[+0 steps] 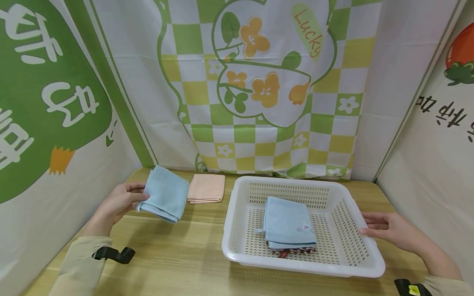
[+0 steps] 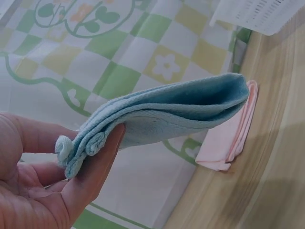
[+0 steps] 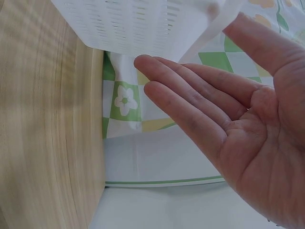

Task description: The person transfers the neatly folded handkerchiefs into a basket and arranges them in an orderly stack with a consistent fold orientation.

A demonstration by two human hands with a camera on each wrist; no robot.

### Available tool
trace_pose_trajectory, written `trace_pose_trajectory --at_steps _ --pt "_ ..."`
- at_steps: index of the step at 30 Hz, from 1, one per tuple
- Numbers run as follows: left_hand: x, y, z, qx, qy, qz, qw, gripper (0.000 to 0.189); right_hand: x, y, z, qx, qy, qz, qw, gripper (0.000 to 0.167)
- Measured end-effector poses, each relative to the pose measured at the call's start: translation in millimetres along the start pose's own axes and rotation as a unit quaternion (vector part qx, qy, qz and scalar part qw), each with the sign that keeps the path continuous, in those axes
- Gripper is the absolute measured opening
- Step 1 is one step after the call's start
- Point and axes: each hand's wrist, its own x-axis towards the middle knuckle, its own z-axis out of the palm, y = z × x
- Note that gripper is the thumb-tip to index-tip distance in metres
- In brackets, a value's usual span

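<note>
My left hand [image 1: 120, 200] pinches a folded light blue towel [image 1: 166, 194] between thumb and fingers, off the table. Its layers [image 2: 167, 112] show from the edge in the left wrist view. A folded pink towel [image 1: 206, 188] lies on the table just right of it. At the right side of a white plastic basket [image 1: 303, 269], my right hand [image 1: 398, 232] has its thumb at the rim and its straight fingers [image 3: 186, 102] beside and below it. Inside the basket lies another folded light blue towel [image 1: 289, 222], over a dark red patterned cloth [image 1: 292, 250] mostly hidden.
The wooden table [image 1: 177, 255] meets a green-and-yellow checked fabric backdrop [image 1: 274, 139] at the back. Printed panels stand close on the left [image 1: 48, 102] and right [image 1: 437, 156]. The basket takes up much of the table's right half.
</note>
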Motion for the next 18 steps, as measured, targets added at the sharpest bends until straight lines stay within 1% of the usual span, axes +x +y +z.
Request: trace_pose_trajectory --at_steps 5,11,18 --pt "-3.4 4.6 4.5 0.004 -0.007 0.006 0.9999 0.063 0.3 0.7 0.0 -0.009 0.002 -0.007 0.9999 0.06" --pt "-5.8 10.8 8.7 0.004 -0.012 0.015 0.9998 0.063 1.1 0.5 -0.2 -0.024 0.008 0.0 0.9997 0.06" --pt "-5.6 20.8 15.3 -0.007 -0.016 0.021 0.9996 0.062 0.2 -1.0 0.2 -0.016 0.007 -0.002 0.9998 0.06"
